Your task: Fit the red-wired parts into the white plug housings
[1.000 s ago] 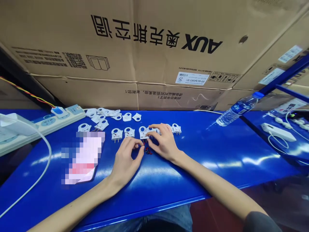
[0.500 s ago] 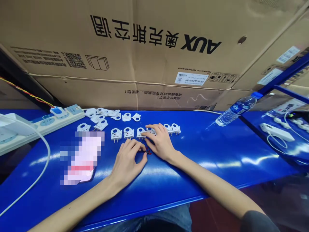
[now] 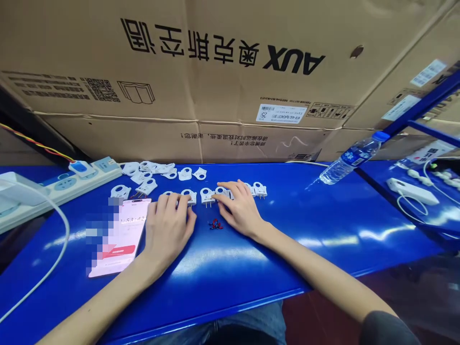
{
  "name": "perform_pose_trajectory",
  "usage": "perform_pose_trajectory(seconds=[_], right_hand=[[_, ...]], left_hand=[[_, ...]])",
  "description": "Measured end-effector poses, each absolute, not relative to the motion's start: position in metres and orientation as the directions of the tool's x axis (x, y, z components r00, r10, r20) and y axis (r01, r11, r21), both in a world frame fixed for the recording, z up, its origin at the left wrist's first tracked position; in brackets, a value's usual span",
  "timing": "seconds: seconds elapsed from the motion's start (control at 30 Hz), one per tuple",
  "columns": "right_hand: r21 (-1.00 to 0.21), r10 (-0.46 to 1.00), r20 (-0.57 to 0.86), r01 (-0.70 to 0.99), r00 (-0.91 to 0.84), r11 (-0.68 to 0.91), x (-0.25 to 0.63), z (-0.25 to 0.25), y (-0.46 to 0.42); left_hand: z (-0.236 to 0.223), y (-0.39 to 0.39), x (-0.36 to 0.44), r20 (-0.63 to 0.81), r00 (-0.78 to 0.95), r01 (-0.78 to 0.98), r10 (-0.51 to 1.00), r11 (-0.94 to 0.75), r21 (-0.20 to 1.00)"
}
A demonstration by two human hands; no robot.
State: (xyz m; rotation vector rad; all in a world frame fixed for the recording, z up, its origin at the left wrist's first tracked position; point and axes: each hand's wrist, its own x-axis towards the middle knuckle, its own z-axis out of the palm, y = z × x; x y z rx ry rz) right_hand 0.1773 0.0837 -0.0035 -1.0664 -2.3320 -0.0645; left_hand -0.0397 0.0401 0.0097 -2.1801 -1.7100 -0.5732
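Ok so the middle white plug piece (image 3: 207,196) is lined up left-to-right with similar plug pieces (image 3: 259,190), pronged end aimed at the person, between both hands but closer to the right hand (image 3: 241,209), whose fingers are loosely bent at its edge; grip can't be told. The left hand (image 3: 166,229) is curled over the row's left part, grip hidden too. Red-and-black wires (image 3: 216,224) are bunched nearer the person on the blue table (image 3: 287,254).

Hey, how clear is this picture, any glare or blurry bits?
Head view: white glare streaks the glossy blue tabletop; head view: square pixel blocks cover the left edge of the phone; head view: fine markings on the white plugs are too soft to read.
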Motion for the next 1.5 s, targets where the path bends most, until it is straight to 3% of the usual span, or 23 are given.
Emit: perform_pose_trajectory(seconds=[0.17, 0.57, 0.83, 1.13, 1.5], right_hand=[[-0.190, 0.688, 0.530, 0.721, -0.496, 0.666, 0.182, 0.003, 0.081], [-0.208, 0.685, 0.534, 0.709, -0.495, 0.674, 0.181, 0.005, 0.077], [-0.247, 0.677, 0.542, 0.675, -0.498, 0.695, 0.180, 0.007, 0.074], [-0.207, 0.600, 0.606, 0.626, -0.522, 0.752, 0.178, 0.005, 0.071], [-0.082, 0.469, 0.694, 0.588, -0.546, 0.805, 0.177, 0.000, 0.071]], left_hand=[[0.014, 0.042, -0.047, 0.458, 0.216, 0.976, 0.862, -0.177, -0.127], [0.008, 0.044, -0.049, 0.442, 0.247, 0.968, 0.862, -0.199, -0.151], [0.012, 0.037, -0.043, 0.578, 0.278, 0.939, 0.767, -0.343, 0.004], [0.010, 0.025, -0.029, 0.688, 0.360, 0.849, 0.630, -0.527, 0.038], [0.005, 0.030, -0.034, 0.619, 0.245, 0.869, 0.746, -0.452, 0.201]])
